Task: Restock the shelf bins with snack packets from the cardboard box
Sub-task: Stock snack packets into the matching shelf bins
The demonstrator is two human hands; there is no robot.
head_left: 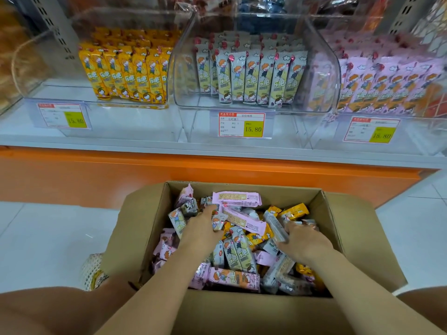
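Note:
An open cardboard box (358, 238) on the floor in front of me holds several mixed pink, grey and yellow snack packets (239, 257). Both my hands are inside it. My left hand (200, 230) lies on the pile at the box's left, pinching a grey packet (219, 221) between thumb and fingers. My right hand (303, 239) grips another grey packet (274, 226) at the box's right. On the shelf above stand three clear bins: a left bin (60, 76) with yellow packets (125, 73), a middle bin (191, 102) with grey packets (254, 78), and a right bin (336, 68) with pink packets (387, 88).
Price tags (242, 124) hang on the white shelf edge (145, 143) below each bin. An orange base panel (96, 177) runs under the shelf, just behind the box. White floor tiles (48, 233) lie either side. My knees fill the lower corners.

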